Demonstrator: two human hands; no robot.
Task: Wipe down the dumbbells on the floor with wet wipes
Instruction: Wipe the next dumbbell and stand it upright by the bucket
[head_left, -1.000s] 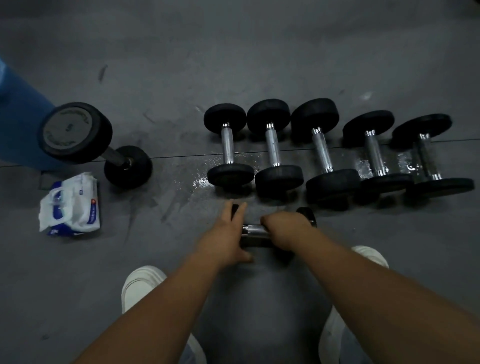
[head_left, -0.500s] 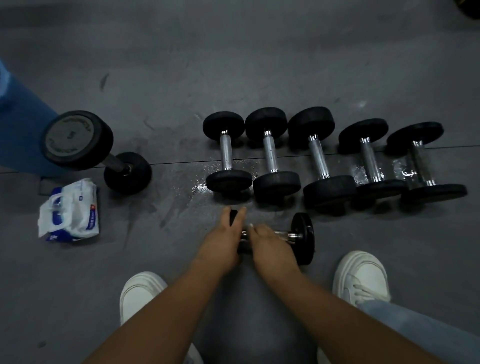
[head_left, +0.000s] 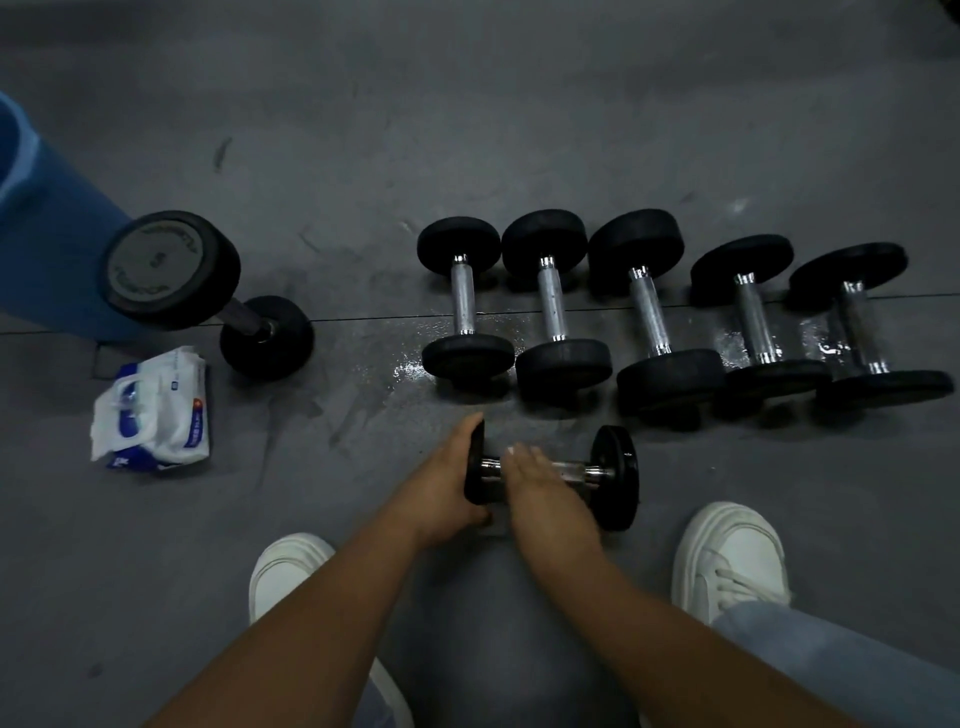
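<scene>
A small black dumbbell (head_left: 615, 475) with a chrome handle lies crosswise on the floor in front of me. My left hand (head_left: 447, 486) grips its left plate, fingers along the outer face and thumb underneath. My right hand (head_left: 543, 493) lies over the handle near that plate, fingers curved over the bar. A pale edge of a wet wipe (head_left: 492, 521) shows below the bar under that hand. Behind, several dumbbells (head_left: 550, 304) lie side by side in a row. The wipe pack (head_left: 156, 410) sits at the left.
A large dumbbell (head_left: 171, 267) leans against a blue bin (head_left: 47, 234) at the left. Wet patches (head_left: 415, 371) shine on the grey floor near the row. My two white shoes (head_left: 727, 556) stand on either side of my arms.
My right hand has slid left along the handle, uncovering the right plate and part of the bar. My left hand stays on the left plate. The view has shifted slightly.
</scene>
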